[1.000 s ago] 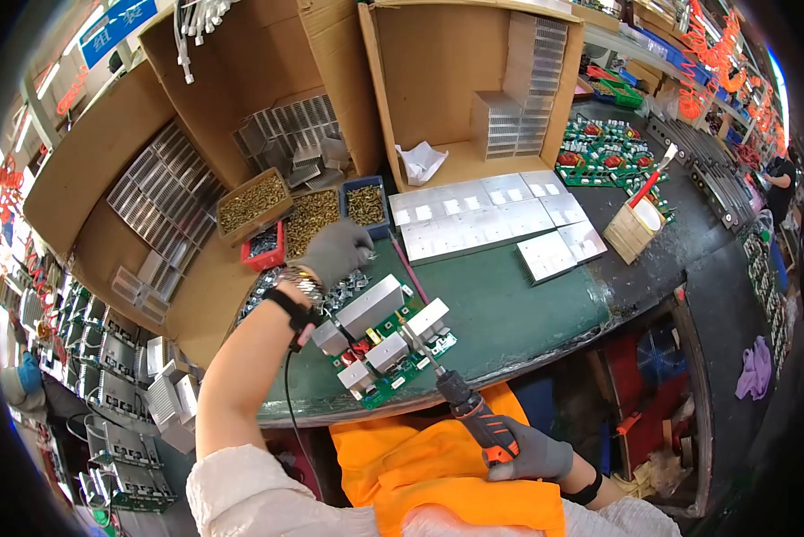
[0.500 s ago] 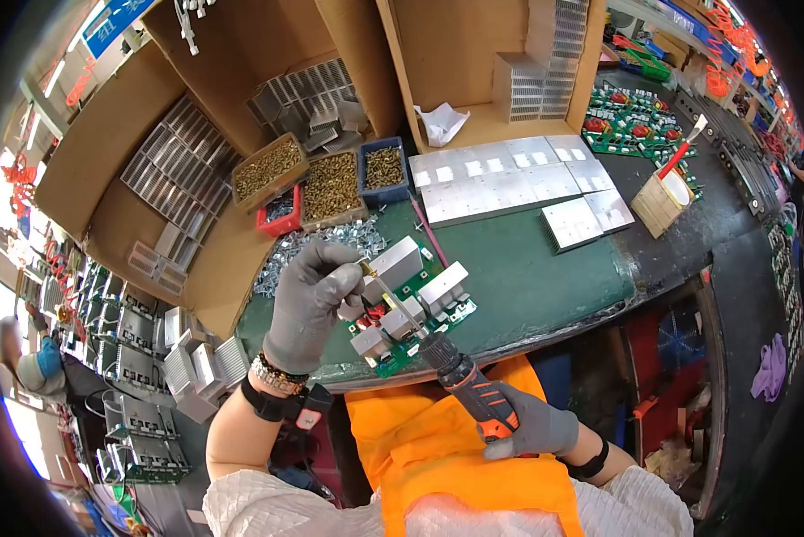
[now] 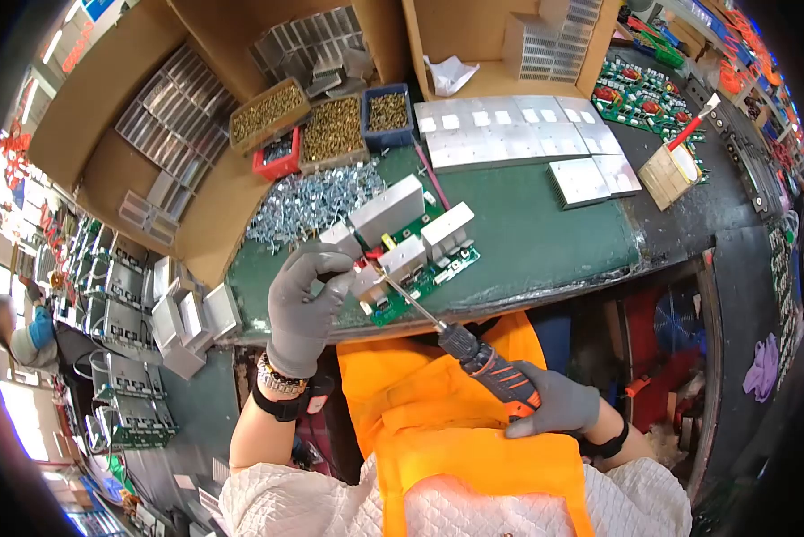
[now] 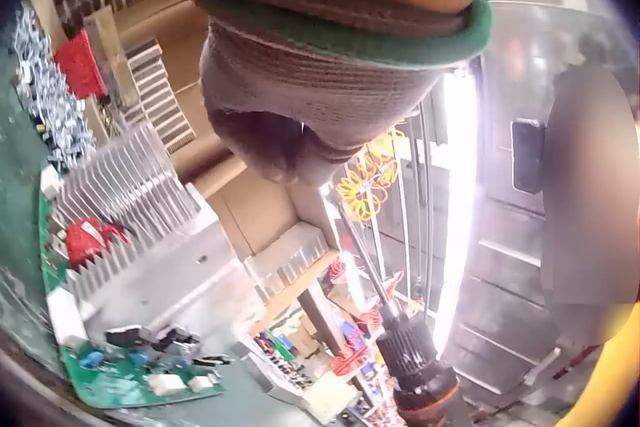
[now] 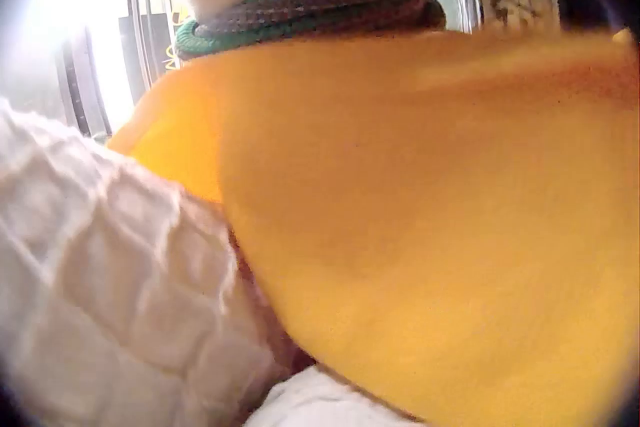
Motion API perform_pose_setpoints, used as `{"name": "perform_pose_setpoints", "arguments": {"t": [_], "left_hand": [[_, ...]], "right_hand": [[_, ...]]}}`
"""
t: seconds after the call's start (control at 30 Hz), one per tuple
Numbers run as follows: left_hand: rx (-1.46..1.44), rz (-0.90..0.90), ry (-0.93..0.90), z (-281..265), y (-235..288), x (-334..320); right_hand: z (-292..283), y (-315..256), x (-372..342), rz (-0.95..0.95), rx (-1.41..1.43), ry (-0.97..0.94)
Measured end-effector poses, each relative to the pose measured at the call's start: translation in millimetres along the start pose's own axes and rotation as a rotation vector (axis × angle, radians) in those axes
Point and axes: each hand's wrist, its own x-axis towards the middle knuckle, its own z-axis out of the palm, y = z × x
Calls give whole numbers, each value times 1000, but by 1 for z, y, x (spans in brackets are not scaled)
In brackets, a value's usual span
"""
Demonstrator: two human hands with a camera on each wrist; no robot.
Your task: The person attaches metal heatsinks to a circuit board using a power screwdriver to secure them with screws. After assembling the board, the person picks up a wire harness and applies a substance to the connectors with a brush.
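One power driver (image 3: 494, 371) sat gripped in the gloved right hand (image 3: 560, 400), its bit (image 3: 413, 302) aimed at ten o'clock; the gloved left hand (image 3: 304, 309) had curled fingers near the bit's tip, whether pinching anything I could not tell; a green circuit board (image 3: 424, 283) lay at the left hand's two o'clock

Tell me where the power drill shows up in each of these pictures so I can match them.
Head: below and right of centre, the power drill in the gloved right hand.
Left wrist: bottom edge, right of centre, with its black chuck showing.
Right wrist: not in it.
Shared landmark: the orange apron, bottom centre in head, lower right corner in left wrist, across much of right wrist.
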Motion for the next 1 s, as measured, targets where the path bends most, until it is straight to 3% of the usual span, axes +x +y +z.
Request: {"name": "perform_pose_setpoints", "arguments": {"t": [0.03,0.1,0.17,0.23,0.47,0.67,0.73,0.87,0.93,1.0], "left_hand": [[-2,-15,4,1,2,-6],[343,42,-45,5,15,-15],[404,36,-129,12,2,-29],[494,3,-152,24,-9,-38],[547,11,6,46,-21,-42],[586,56,97,56,-33,-42],[585,84,117,57,-37,-43],[590,155,157,58,-44,-45],[601,166,165,59,-46,-44],[611,182,170,60,-47,-45]], "right_hand": [[-2,1,-1,11,-2,-10],[-3,4,-4,202,-100,-25],[1,25,3,177,-139,-4],[6,35,9,-6,-290,64],[20,30,20,55,-228,65],[34,32,25,-19,-126,88],[40,25,23,133,25,28],[49,55,33,83,-2,-6],[55,54,33,75,189,-107],[59,62,35,50,159,-84]]}}
